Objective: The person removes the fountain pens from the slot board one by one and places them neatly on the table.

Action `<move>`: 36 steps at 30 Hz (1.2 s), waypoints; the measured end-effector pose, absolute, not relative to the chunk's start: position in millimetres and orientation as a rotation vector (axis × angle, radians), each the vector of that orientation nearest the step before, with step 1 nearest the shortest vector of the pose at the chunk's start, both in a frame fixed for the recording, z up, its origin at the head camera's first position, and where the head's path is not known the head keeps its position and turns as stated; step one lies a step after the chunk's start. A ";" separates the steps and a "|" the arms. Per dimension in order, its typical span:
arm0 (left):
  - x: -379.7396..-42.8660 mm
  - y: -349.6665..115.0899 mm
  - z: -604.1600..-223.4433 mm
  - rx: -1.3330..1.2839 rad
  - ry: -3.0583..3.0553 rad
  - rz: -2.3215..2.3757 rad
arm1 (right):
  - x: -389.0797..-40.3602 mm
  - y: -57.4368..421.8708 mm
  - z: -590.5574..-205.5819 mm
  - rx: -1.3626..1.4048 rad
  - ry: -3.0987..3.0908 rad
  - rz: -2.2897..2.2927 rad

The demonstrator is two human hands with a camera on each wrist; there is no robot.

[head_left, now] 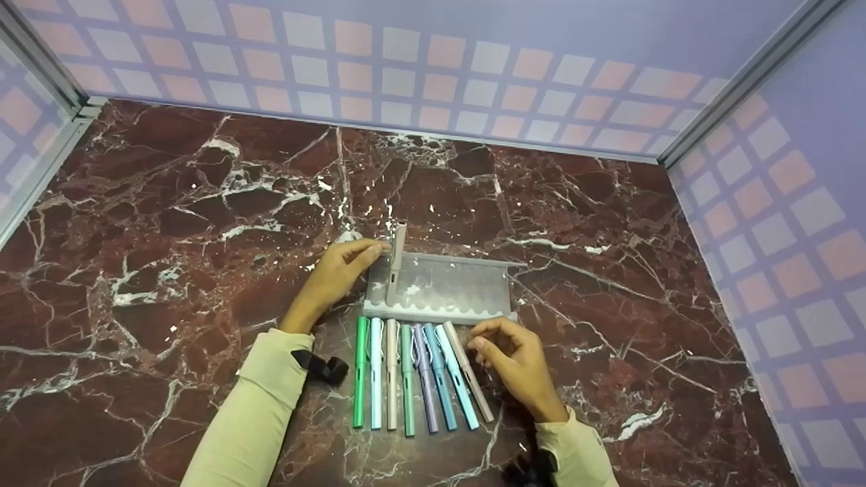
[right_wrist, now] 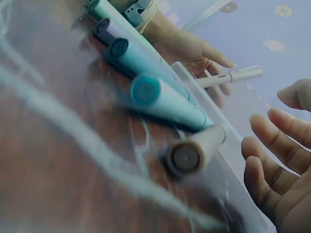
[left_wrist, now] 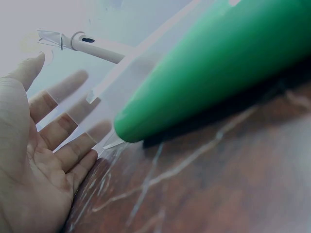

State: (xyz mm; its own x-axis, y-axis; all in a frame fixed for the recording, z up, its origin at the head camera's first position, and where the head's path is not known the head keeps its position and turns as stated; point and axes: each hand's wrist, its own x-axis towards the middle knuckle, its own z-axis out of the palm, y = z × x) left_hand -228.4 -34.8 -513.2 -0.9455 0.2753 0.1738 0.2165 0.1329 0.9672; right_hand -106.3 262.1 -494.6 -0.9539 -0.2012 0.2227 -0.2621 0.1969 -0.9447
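A clear plastic pen stand (head_left: 460,284) with a scalloped front edge sits on the marbled surface. One pale beige pen (head_left: 396,264) rests in it at the left end, its clip end rising past the back edge. My left hand (head_left: 338,274) is at the stand's left end, beside that pen; in the left wrist view its fingers (left_wrist: 68,121) extend, partly seen through the clear plastic. My right hand (head_left: 517,362) hovers beside the brownish pen (head_left: 468,372) at the row's right end, fingers loosely bent, holding nothing.
Several capped pens lie in a fanned row before the stand, from a green pen (head_left: 361,372) through a purple pen (head_left: 426,379) and a blue pen (head_left: 441,379) to a light cyan pen (head_left: 458,375). Checked panels (head_left: 433,74) border the back and sides.
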 end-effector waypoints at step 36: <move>-229.2 -33.7 -513.2 0.506 2.343 1.966 | -142.8 173.7 -472.1 0.615 -2.493 1.925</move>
